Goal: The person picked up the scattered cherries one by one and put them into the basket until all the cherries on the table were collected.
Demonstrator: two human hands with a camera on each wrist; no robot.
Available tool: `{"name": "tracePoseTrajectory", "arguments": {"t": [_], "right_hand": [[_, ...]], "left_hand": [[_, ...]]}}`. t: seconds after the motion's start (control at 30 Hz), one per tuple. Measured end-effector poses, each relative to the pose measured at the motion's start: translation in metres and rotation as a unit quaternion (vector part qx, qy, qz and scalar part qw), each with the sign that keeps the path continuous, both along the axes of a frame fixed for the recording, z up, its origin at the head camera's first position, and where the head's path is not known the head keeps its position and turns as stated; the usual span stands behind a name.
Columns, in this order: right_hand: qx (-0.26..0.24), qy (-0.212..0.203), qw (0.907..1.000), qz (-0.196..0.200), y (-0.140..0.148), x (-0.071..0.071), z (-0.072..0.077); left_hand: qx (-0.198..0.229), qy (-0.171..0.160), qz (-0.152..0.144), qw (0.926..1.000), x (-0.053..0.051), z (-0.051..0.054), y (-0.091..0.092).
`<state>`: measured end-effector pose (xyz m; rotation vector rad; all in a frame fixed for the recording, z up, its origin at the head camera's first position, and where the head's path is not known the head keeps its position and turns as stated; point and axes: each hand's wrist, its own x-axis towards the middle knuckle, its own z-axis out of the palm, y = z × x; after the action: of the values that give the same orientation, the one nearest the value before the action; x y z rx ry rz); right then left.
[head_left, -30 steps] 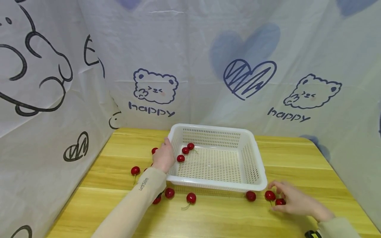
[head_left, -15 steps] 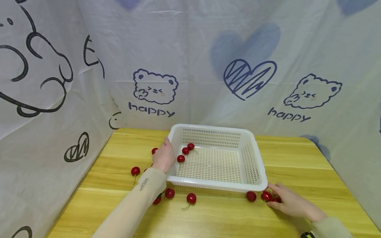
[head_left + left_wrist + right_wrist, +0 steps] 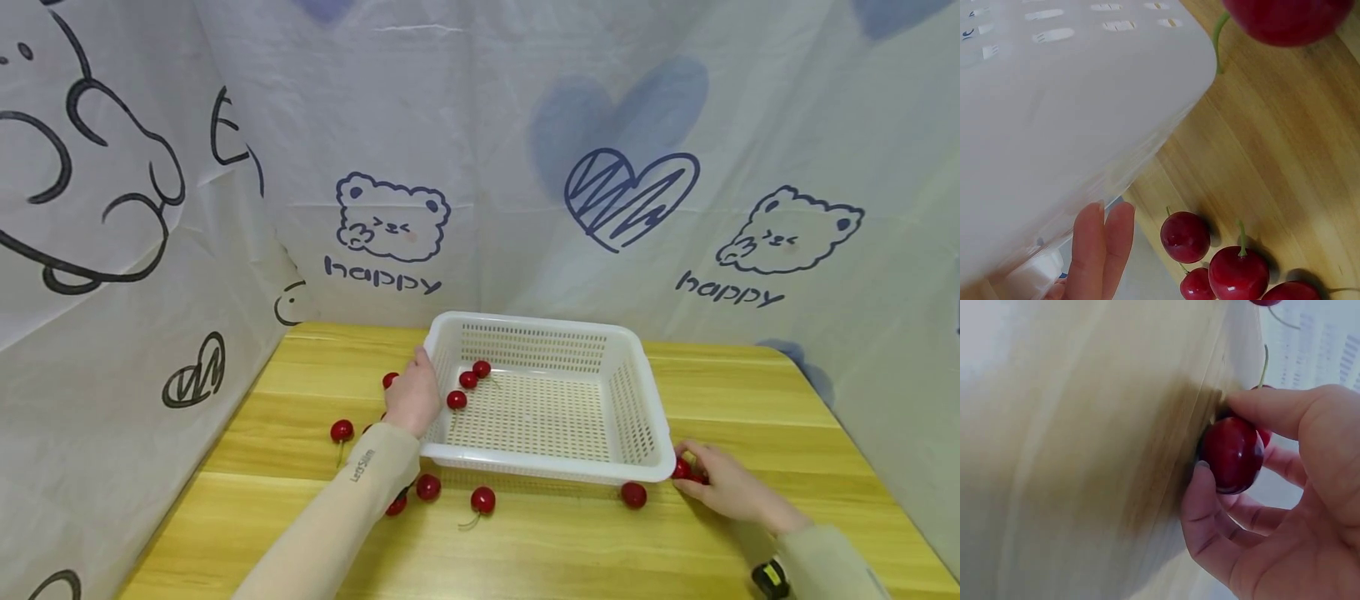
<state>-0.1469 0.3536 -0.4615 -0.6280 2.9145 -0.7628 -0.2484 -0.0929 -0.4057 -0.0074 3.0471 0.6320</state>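
My left hand (image 3: 412,400) holds the left rim of a white perforated plastic basket (image 3: 543,467). In the left wrist view two of its fingers (image 3: 1090,253) lie extended along the basket's outer wall; the thumb is mostly hidden. At the basket's front right corner, my right hand (image 3: 729,487) curls round two red cherries (image 3: 681,468) low over the table. The right wrist view shows the nearer cherry (image 3: 1232,455) between thumb and fingers, with the other partly hidden behind it. Inside the basket, toward its left side, lie three cherries (image 3: 457,400) with stems.
One cherry (image 3: 633,494) sits by the basket's front right edge. Another cherry (image 3: 483,500) with a stem lies in front, and several more, including a stemmed cherry (image 3: 342,430), are scattered left of the basket. A printed cloth (image 3: 510,167) hangs behind the wooden table (image 3: 585,558).
My right hand has closed in round the two cherries and drawn them slightly away from me, up against the basket's corner. The left hand and the basket stay where they were.
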Motion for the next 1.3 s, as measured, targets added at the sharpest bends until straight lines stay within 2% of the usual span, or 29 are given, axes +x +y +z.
{"name": "tracePoseTrajectory", "arguments": {"t": [0.13,0.37,0.5,0.8,1.1,1.3], "right_hand": [[0.006,0.002,0.9994,-0.035,0.002,-0.005,-0.003],[0.020,-0.027,0.9970,-0.070,0.008,-0.012,-0.003],[0.023,-0.029,0.9963,-0.077,0.010,-0.013,-0.004],[-0.006,-0.028,0.9957,-0.088,0.011,-0.009,-0.003],[0.000,-0.044,0.9935,-0.105,0.016,-0.006,0.004],[0.002,-0.035,0.9934,-0.109,0.022,-0.004,0.007]], "left_hand": [[0.001,-0.003,-0.001,1.0000,0.000,0.000,0.000],[0.000,-0.004,-0.002,1.0000,0.000,0.000,0.000],[-0.001,-0.005,-0.002,1.0000,0.000,0.000,0.000],[0.003,-0.011,-0.002,0.9999,-0.001,0.000,-0.001],[0.007,-0.014,-0.003,0.9999,-0.001,0.000,-0.001],[0.011,-0.015,-0.002,0.9998,-0.002,0.000,-0.001]]}}
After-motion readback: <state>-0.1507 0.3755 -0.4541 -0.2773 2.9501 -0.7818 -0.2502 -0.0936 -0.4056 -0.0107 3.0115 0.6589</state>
